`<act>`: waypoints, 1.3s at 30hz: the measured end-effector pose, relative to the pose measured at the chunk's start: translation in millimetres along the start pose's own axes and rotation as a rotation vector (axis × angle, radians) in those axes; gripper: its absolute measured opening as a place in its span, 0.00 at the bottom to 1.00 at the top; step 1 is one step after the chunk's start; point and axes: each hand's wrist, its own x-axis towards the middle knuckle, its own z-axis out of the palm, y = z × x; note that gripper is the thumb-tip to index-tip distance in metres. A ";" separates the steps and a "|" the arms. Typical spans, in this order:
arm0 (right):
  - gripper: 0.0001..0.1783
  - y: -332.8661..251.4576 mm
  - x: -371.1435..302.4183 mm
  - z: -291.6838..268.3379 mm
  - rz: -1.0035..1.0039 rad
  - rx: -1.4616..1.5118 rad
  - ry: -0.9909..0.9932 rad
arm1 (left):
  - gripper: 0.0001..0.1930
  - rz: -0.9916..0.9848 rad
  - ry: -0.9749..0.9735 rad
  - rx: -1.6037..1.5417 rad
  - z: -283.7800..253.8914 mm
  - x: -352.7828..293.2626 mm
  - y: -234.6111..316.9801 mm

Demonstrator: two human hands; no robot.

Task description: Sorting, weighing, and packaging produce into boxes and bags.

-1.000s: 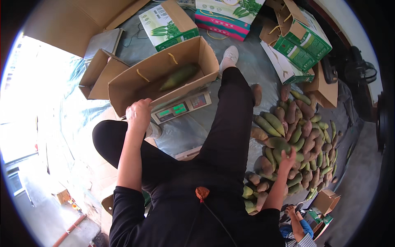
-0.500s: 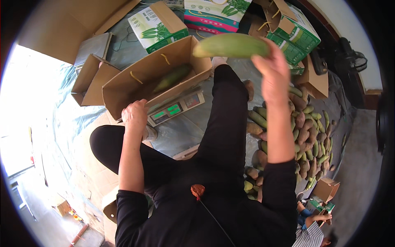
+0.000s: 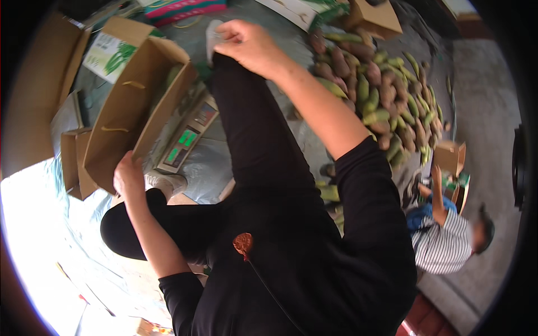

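Note:
My left hand [image 3: 128, 175] grips the near end of an open, long cardboard box [image 3: 124, 95] with yellow cord handles. The box rests on a digital scale [image 3: 185, 137] with a green lit display. Inside the box, partly hidden by its wall, shows a large green cucumber [image 3: 174, 73]. My right hand [image 3: 246, 46] is held over my right foot, just right of the box's far end. Its fingers are loosely bent and apart, with nothing seen in them.
A heap of green cucumbers and brown oblong vegetables [image 3: 386, 92] covers the floor at right. Printed cartons [image 3: 109, 56] and a smaller open box [image 3: 78, 162] surround the long box. Farther right, a person in a striped shirt [image 3: 445, 243] sits near another carton [image 3: 449, 155].
The large green cucumber has left my right hand, which has moved left toward the box's far end. My view has turned right. My left hand stays on the box.

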 end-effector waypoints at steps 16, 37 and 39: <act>0.23 217.9 -422.6 -87.5 0.856 -0.884 -0.774 | 0.14 0.198 0.064 -0.148 7.4 10.9 -17.5; 0.28 201.7 -413.6 -56.9 1.052 -0.821 -0.339 | 0.17 -0.036 0.008 -0.137 3.9 -1.4 -4.7; 0.31 213.6 -424.0 -78.2 0.978 -0.701 -0.062 | 0.17 -0.053 -0.041 -0.055 -2.8 -1.1 14.7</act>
